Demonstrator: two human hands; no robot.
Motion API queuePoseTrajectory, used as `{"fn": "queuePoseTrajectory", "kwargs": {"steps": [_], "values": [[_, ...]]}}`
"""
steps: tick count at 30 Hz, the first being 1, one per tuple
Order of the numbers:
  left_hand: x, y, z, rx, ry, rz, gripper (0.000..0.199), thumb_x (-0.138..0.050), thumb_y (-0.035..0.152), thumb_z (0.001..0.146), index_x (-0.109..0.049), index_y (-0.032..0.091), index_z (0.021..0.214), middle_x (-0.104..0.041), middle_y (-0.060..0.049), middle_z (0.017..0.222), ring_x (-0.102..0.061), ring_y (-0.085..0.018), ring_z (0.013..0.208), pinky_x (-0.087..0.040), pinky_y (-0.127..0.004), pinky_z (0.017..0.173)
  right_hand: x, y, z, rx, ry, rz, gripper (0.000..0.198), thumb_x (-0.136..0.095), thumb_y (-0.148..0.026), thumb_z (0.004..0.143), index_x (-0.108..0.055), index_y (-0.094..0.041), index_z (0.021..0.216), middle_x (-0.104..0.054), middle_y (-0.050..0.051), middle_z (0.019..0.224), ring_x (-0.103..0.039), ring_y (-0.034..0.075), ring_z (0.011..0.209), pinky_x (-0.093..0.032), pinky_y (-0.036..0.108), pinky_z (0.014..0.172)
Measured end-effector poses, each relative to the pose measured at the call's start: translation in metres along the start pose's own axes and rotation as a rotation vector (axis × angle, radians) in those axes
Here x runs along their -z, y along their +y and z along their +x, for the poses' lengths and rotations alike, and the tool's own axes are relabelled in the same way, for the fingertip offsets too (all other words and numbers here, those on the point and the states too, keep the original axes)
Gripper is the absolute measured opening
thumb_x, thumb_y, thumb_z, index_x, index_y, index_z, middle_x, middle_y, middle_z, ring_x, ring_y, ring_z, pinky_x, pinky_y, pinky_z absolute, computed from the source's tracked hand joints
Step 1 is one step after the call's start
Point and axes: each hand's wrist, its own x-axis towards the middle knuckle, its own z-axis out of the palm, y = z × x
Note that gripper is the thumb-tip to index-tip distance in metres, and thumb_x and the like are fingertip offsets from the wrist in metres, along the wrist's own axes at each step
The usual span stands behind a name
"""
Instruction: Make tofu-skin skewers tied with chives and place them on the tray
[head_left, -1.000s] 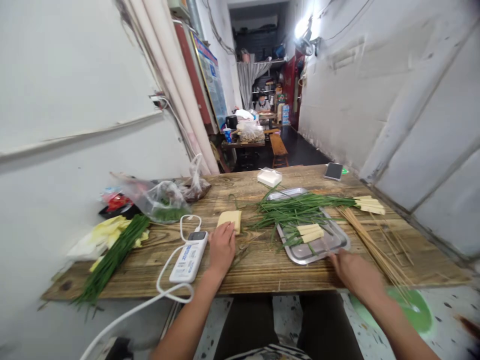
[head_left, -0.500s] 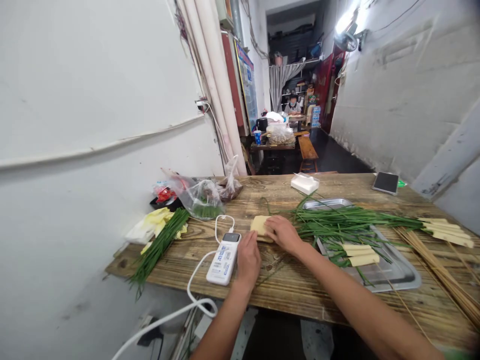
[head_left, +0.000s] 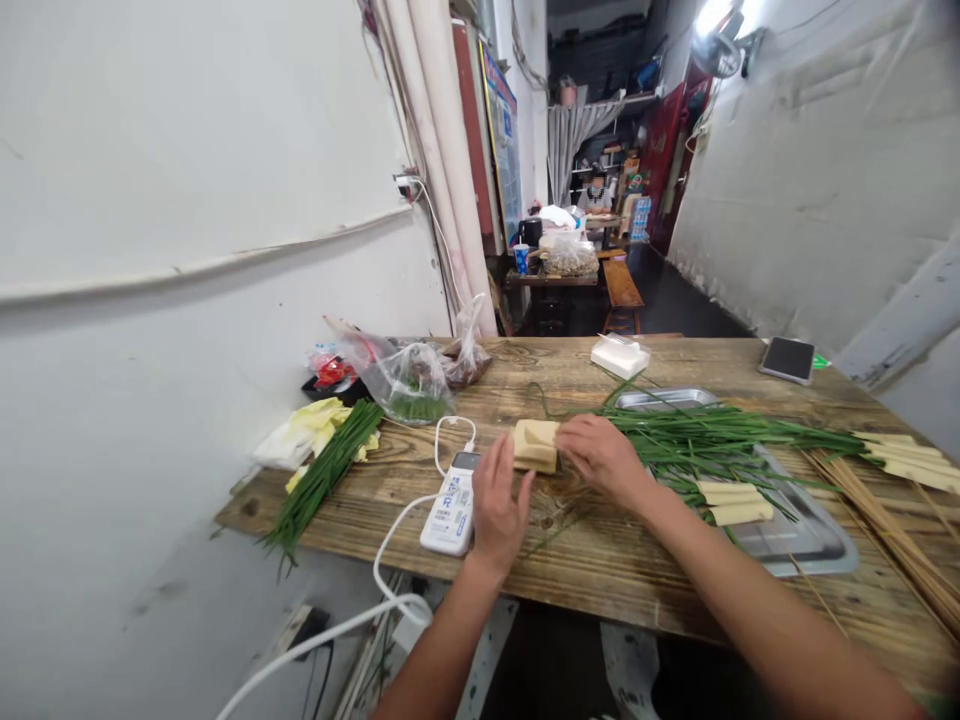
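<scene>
A small stack of pale yellow tofu skin sheets (head_left: 534, 458) lies on the wooden table before me. My right hand (head_left: 600, 450) pinches the right edge of the top sheet, which looks slightly raised and bent. At the stack's left side is my left hand (head_left: 501, 500), fingers stretched and thumb apart, with the fingertips close to or touching the stack's edge. Right of my hands, long green chives (head_left: 697, 435) lie across a metal tray (head_left: 810, 545). Rolled tofu skins (head_left: 739, 508) wrapped around chives rest at the tray, with more rolls (head_left: 911, 460) farther right.
A white power bank (head_left: 448, 515) with a cable stands close by my left hand. Chives (head_left: 326, 475), plastic bags (head_left: 412, 385) and a wall border the left. Bamboo skewers (head_left: 892, 530), a phone (head_left: 787, 358) and a white box (head_left: 620, 356) are also on the table. A person sits far back.
My right hand has drawn slightly right and now pinches the top sheet's edge, lifting it a little. My left thumb has spread away from the fingers. The view has shifted slightly.
</scene>
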Motion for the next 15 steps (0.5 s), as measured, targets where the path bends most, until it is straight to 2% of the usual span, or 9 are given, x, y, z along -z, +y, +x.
{"fn": "queuePoseTrajectory", "kwargs": {"steps": [4,6,8,12,15], "values": [[0.022,0.017,-0.039,-0.272,-0.299,-0.049,0.042,-0.050,0.022,0.089,-0.049,0.023,0.131,-0.056,-0.011,0.132,-0.047,-0.027,0.128,-0.039,-0.048,0.105,0.007,-0.030,-0.069,0.042,-0.261,0.024,0.028,-0.042,-0.026,0.096,-0.069,-0.020,0.091,-0.068,0.007,0.096,-0.057,0.017,0.094,-0.042,0.032,0.087],[0.029,0.023,-0.057,-0.341,-0.438,-0.088,0.038,-0.048,0.022,0.089,-0.054,0.022,0.127,-0.059,-0.011,0.127,-0.050,-0.026,0.125,-0.040,-0.048,0.104,0.000,-0.042,-0.102,0.011,-0.296,0.040,0.024,-0.045,-0.026,0.095,-0.068,-0.020,0.095,-0.067,0.008,0.103,-0.056,0.018,0.102,-0.043,0.034,0.091],[0.031,0.028,-0.067,-0.358,-0.531,-0.102,0.038,-0.046,0.024,0.091,-0.054,0.020,0.128,-0.060,-0.012,0.127,-0.050,-0.026,0.124,-0.040,-0.047,0.104,-0.006,-0.050,-0.125,-0.030,-0.253,0.039,0.022,-0.047,-0.024,0.094,-0.067,-0.020,0.103,-0.065,0.009,0.113,-0.053,0.021,0.112,-0.041,0.039,0.097],[0.029,0.032,-0.058,-0.415,-0.674,-0.062,0.052,-0.047,0.035,0.092,-0.039,0.020,0.141,-0.049,-0.011,0.139,-0.040,-0.025,0.133,-0.031,-0.047,0.111,-0.008,-0.058,-0.138,-0.049,-0.205,0.034,0.024,-0.047,-0.021,0.093,-0.063,-0.019,0.110,-0.062,0.010,0.121,-0.050,0.021,0.120,-0.038,0.041,0.103],[0.024,0.033,-0.047,-0.490,-0.754,0.013,0.063,-0.046,0.045,0.092,-0.028,0.019,0.146,-0.042,-0.009,0.145,-0.036,-0.023,0.136,-0.026,-0.045,0.114,0.010,-0.047,-0.132,-0.002,-0.189,0.028,0.020,-0.048,-0.022,0.092,-0.065,-0.019,0.104,-0.063,0.009,0.119,-0.053,0.020,0.117,-0.040,0.038,0.101]]}}
